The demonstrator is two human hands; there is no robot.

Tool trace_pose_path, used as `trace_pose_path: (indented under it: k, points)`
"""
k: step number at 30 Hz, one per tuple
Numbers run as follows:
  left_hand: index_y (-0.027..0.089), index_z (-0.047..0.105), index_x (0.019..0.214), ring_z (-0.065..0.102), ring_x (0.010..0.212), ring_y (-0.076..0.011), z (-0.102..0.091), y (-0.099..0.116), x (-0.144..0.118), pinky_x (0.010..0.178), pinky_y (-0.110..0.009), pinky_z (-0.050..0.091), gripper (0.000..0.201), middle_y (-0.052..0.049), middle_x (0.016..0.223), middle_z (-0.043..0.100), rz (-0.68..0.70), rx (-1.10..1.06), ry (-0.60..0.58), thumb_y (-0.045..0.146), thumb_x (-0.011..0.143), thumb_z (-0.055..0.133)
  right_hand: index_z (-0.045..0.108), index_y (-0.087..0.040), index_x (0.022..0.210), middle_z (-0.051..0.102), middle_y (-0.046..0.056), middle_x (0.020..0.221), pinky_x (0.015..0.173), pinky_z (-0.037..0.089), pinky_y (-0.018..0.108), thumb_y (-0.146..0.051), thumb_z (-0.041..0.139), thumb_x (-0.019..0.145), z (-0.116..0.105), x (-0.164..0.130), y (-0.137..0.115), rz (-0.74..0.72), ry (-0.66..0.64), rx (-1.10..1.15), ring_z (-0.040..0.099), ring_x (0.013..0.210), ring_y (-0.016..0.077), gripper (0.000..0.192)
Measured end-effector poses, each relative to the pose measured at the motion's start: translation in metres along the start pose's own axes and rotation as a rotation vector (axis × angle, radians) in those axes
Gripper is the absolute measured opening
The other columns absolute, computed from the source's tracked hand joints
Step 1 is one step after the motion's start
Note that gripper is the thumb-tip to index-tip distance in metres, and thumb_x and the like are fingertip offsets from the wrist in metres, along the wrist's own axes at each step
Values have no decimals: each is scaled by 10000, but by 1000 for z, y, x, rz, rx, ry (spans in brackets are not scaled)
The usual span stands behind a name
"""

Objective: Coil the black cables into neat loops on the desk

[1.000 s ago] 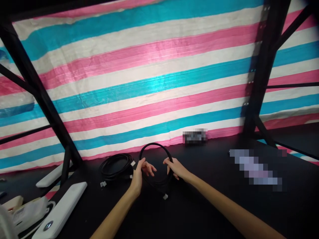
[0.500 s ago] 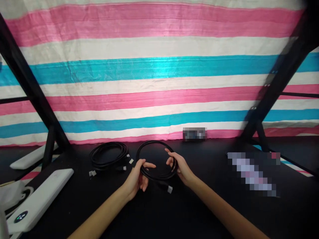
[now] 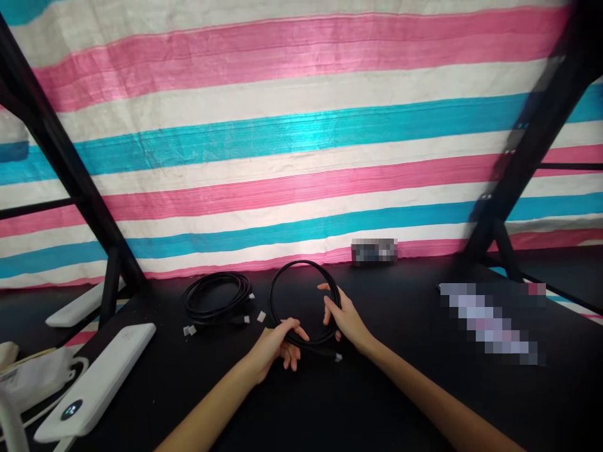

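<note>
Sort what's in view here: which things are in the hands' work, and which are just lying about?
In hand:
- coiled black cable, held up as a loop
- left hand, gripping its lower left
- right hand, gripping its right side

Lying about:
- second cable coil on the black table
- white power bank
- white bar behind the frame leg

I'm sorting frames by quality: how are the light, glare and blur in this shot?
Head view: a bright glare patch sits on the striped tarp; the black table is dim, so the coiled black cable barely stands out; two patches are pixelated; frame posts bow from lens distortion; both hands look sharp.
</note>
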State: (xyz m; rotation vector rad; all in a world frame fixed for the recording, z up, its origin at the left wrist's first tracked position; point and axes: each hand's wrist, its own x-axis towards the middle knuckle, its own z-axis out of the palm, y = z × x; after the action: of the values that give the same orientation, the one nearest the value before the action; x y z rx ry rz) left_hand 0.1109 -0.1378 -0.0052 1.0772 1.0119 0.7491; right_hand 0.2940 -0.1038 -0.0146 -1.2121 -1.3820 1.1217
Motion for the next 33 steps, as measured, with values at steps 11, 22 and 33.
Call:
trace_pose_path:
  k: [11,22,33]
  points:
    - [143,602,733,463,344,-77,0,4,1,377,-180,253,396,3,435,550,-30,-98,61,536,754,556,445,-174,1276,422,-113,485,257,258,149,-435,483,836,-7,5,-1,76,-78,52,302,271,47,513]
    - [153,564,743,462,384,-57,-5,9,2,390,-170,226,506,-6,491,591,-90,-29,43,643,657,657,431,-168,1299,577,-67,566,320,411,170,-238,575,824,-12,5,-3,133,-143,-84,455,325,68,501]
    - [135,612,790,519,442,-68,-7,9,-5,407,-187,262,327,-6,628,630,6,86,-142,348,613,785,498,-168,1231,526,-79,495,301,406,165,-144,490,833,-12,6,-6,228,-109,-152,460,331,80,398]
